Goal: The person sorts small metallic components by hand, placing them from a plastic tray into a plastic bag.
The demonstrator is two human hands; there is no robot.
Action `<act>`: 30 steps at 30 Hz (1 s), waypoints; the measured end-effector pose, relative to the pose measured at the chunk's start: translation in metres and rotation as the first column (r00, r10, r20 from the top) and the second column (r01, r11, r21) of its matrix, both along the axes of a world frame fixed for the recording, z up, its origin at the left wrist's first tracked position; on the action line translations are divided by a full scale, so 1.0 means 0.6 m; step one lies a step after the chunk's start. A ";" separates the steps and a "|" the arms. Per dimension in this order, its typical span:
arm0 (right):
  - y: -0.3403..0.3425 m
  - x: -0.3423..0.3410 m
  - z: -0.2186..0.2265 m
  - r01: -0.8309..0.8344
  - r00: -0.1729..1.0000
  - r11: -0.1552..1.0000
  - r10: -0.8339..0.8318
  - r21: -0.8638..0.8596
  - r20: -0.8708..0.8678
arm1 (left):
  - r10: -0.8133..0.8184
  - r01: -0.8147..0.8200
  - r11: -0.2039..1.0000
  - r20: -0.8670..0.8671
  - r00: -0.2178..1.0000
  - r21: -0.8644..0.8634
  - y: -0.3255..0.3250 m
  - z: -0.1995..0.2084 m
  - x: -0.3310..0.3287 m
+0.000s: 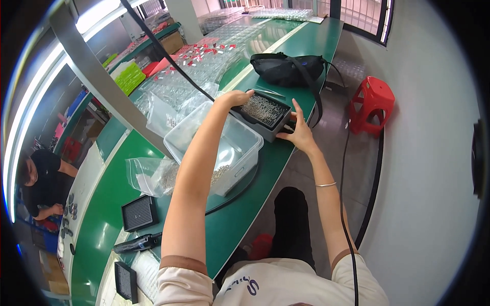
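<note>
Green table (240,211) runs diag. across my feed, w/ a clear plastic bin (244,166) on it. Just past the bin is a black rect. tray (258,122) packed w/ small silvery metal bits (261,108), on a grey box-like base (273,134) near the table edge. My L grip (236,98) touches the tray's left end; can't tell how tight. R grip (302,133) is spread wide at the tray's right side, contact unclear.

- Bright o'all; tube lights (99,14) upper L, blown out
- Window (363,16) top R adds daylight
- Glare spots on green bench (97,204)
- Fisheye: lines bowed nr rim, corners blk
- Ctr fairly sharp, far L soft
</note>
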State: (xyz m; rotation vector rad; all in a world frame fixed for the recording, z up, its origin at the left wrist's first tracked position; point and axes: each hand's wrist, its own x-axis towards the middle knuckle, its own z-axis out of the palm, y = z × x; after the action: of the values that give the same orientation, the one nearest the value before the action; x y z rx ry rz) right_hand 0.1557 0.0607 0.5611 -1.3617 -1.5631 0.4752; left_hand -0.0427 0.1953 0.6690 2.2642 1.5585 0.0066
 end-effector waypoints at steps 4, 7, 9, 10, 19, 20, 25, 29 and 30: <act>0.009 -0.035 -0.003 -0.124 0.991 0.992 0.123 -0.015 -0.044 | -0.007 -0.001 0.987 0.048 0.999 0.162 0.006 -0.008 -0.029; 0.017 -0.016 -0.021 -0.066 0.998 0.997 0.067 0.028 -0.013 | -0.121 0.072 0.940 0.130 0.984 0.334 -0.060 0.061 0.007; 0.014 -0.013 -0.014 -0.026 0.999 1.000 0.026 0.016 0.039 | -0.275 0.264 0.858 -0.040 0.961 0.441 -0.127 0.118 -0.009; 0.012 -0.017 -0.005 -0.025 0.999 0.999 0.023 0.032 0.048 | -0.338 0.320 0.822 -0.048 0.940 0.472 -0.155 0.140 -0.030; -0.017 -0.070 0.001 0.029 0.950 0.977 -0.093 0.211 0.300 | -0.249 0.223 0.884 0.012 0.968 0.411 -0.482 0.180 -0.271; -0.020 -0.065 0.000 0.026 0.955 0.979 -0.085 0.204 0.285 | -0.230 0.207 0.912 0.022 0.973 0.354 -0.501 0.155 -0.287; -0.013 -0.067 0.001 0.049 0.974 0.983 -0.086 0.176 0.209 | -0.146 0.195 0.928 -0.172 0.974 0.317 -0.538 -0.020 -0.337; -0.016 -0.055 0.023 0.027 0.986 0.977 -0.061 0.212 0.157 | -0.159 0.204 0.904 -0.147 0.976 0.377 -0.549 -0.083 -0.307; -0.019 -0.053 0.024 0.055 0.975 0.976 -0.098 0.209 0.200 | -0.178 0.203 0.913 -0.104 0.979 0.353 -0.549 -0.084 -0.292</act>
State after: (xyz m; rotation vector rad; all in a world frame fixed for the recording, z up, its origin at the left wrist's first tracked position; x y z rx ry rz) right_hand 0.1236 0.0495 0.5757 -1.3416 -1.6715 0.1228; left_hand -0.2180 -0.1342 0.6184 2.7248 1.4589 0.1784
